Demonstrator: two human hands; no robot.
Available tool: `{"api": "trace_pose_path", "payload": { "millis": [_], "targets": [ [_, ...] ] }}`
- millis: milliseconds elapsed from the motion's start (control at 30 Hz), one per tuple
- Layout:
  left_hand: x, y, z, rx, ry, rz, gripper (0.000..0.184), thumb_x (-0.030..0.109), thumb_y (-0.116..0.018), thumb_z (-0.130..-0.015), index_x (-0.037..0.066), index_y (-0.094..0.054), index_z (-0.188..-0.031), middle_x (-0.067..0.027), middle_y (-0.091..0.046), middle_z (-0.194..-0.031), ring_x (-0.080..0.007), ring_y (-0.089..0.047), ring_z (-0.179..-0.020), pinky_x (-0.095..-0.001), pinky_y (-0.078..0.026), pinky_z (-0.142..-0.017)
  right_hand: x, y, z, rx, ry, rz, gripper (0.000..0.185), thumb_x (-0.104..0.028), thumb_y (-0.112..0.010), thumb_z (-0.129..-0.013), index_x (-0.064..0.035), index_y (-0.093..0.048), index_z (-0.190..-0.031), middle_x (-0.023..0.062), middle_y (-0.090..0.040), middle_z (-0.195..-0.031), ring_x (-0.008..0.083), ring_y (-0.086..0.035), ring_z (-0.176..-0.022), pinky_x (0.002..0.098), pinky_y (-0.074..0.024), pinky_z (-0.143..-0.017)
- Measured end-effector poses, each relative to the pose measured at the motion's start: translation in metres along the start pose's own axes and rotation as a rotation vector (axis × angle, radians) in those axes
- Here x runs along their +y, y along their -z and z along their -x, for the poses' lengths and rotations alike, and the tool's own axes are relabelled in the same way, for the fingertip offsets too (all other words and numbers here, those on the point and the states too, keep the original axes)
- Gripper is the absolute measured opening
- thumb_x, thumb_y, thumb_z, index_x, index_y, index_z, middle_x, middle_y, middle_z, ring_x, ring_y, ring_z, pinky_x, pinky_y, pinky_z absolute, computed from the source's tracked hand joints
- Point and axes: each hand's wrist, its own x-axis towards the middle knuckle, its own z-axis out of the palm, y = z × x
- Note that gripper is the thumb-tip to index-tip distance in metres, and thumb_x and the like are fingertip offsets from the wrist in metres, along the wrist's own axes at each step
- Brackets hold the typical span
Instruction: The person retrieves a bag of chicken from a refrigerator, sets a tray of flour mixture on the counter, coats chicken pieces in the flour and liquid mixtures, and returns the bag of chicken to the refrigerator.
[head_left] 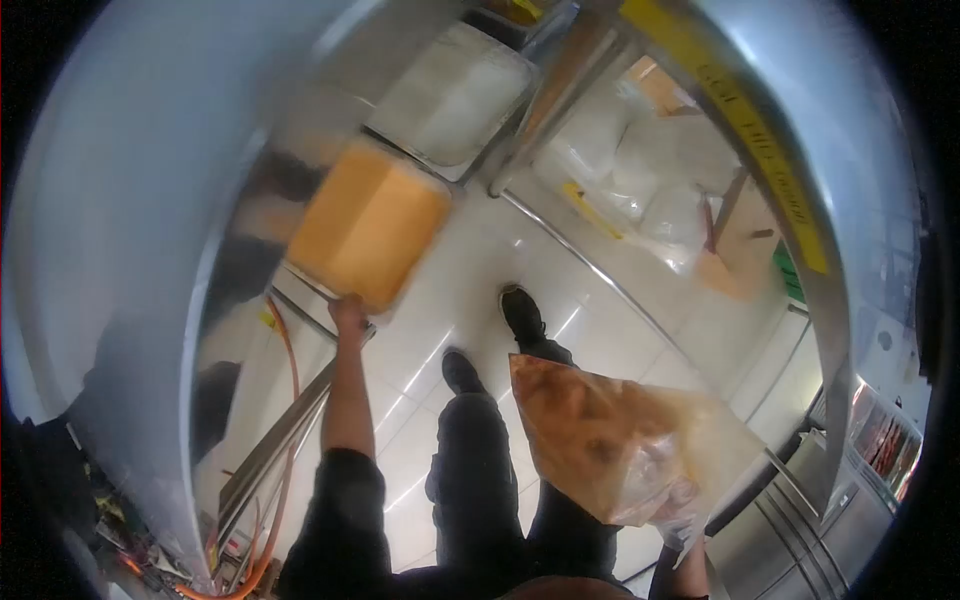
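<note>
My left hand (pixel 350 314) is closed on the near edge of a tray (pixel 370 225) whose contents look orange and flat; the tray juts out from beneath the metal surface on the left. At the lower right, my right hand (pixel 682 500) grips the gathered end of a clear plastic bag (pixel 590 430) with brownish-orange pieces inside. Part of that hand is hidden behind the plastic. The bag hangs in front of my right leg.
Beyond the orange tray lies a pale, whitish tray (pixel 455 95). White plastic bags (pixel 640 170) sit on a low shelf at the upper right, behind a metal rail (pixel 600 270). An orange hose (pixel 288 440) runs down the left. My shoes stand on a tiled floor (pixel 420 350).
</note>
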Motion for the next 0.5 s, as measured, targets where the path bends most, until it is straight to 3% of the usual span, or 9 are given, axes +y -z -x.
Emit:
{"api": "trace_pose_path", "payload": {
  "millis": [67, 200, 300, 400, 500],
  "targets": [
    [0.014, -0.026, 0.076, 0.097, -0.277, 0.204, 0.046, -0.004, -0.065, -0.08, -0.003, -0.061, -0.125, -0.0104, -0.069, -0.107, -0.0197, -0.064, -0.096, -0.0326, -0.053, -0.082, 0.027, 0.011, 0.042, 0.009, -0.023, -0.009, 0.046, -0.031, -0.065, -0.098, -0.0032, -0.057, -0.133, 0.0111, -0.068, -0.112, 0.0198, -0.063, -0.1, 0.0332, -0.0531, -0.084],
    [0.071, -0.025, 0.17, 0.174, -0.418, 0.31, 0.049, -0.01, -0.056, -0.077, -0.002, -0.062, -0.125, -0.0081, -0.069, -0.109, -0.0177, -0.065, -0.094, -0.0303, -0.052, -0.084, 0.048, 0.026, 0.087, 0.017, -0.043, -0.018, 0.046, -0.031, -0.066, -0.097, -0.0032, -0.057, -0.133, 0.011, -0.068, -0.111, 0.0197, -0.063, -0.099, 0.033, -0.0531, -0.083],
    [0.102, -0.002, 0.216, 0.097, -0.38, 0.277, 0.05, -0.012, -0.053, -0.074, -0.003, -0.063, -0.123, -0.0064, -0.07, -0.108, -0.0156, -0.065, -0.091, -0.0285, -0.052, -0.082, 0.05, 0.03, 0.099, 0.037, 0.004, -0.053, 0.046, -0.031, -0.066, -0.097, -0.0033, -0.058, -0.133, 0.0109, -0.068, -0.111, 0.0195, -0.063, -0.099, 0.0329, -0.0531, -0.083],
    [0.128, 0.024, 0.253, -0.003, -0.214, 0.228, 0.052, -0.013, -0.053, -0.07, -0.003, -0.064, -0.12, -0.0051, -0.069, -0.105, -0.0142, -0.065, -0.088, -0.0278, -0.052, -0.079, 0.052, 0.037, 0.113, 0.047, 0.053, -0.092, 0.046, -0.031, -0.066, -0.097, -0.0033, -0.058, -0.132, 0.0108, -0.068, -0.111, 0.0194, -0.063, -0.098, 0.0327, -0.0531, -0.082],
    [0.135, 0.045, 0.295, -0.045, -0.214, 0.109, 0.056, -0.012, -0.052, -0.065, -0.003, -0.064, -0.119, -0.0064, -0.069, -0.104, -0.0162, -0.065, -0.088, -0.0284, -0.052, -0.077, 0.066, 0.048, 0.137, 0.059, 0.096, -0.133, 0.045, -0.031, -0.066, -0.097, -0.0033, -0.058, -0.132, 0.0107, -0.068, -0.111, 0.0193, -0.063, -0.098, 0.0326, -0.0532, -0.082]
  ]
}}
